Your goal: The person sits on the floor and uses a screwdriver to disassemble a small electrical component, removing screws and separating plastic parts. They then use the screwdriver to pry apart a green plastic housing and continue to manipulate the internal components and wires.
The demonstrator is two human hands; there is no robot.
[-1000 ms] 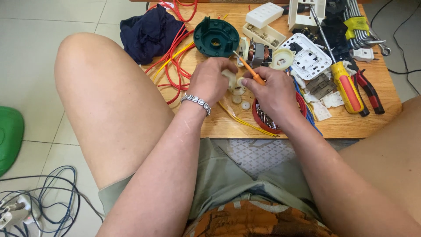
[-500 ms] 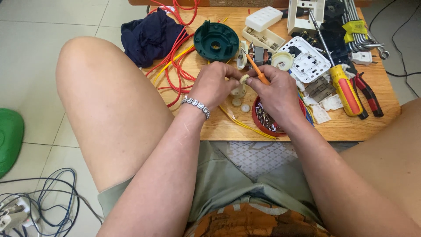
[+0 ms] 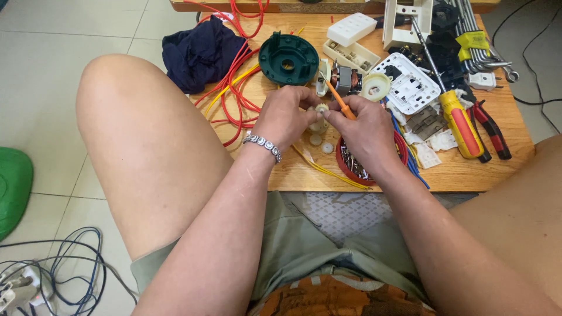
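A dark cloth (image 3: 199,52) and red wires (image 3: 237,88) lie on the left of the table (image 3: 468,172). Next comes a green round cover (image 3: 288,58). The left hand (image 3: 287,114) pinches a small white gear (image 3: 321,109) over the table's middle. The right hand (image 3: 363,126) grips a thin orange screwdriver (image 3: 338,100), its tip near the gear. The gear is tiny, so a hard push could pop it out. It might roll into the red bowl (image 3: 351,164) or off the edge.

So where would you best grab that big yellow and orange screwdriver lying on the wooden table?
Take the big yellow and orange screwdriver by its thick handle, coming from above. The handle lies flat on the wooden table with its top bare, while the thin metal shaft runs up among white plastic parts and gives little to hold.
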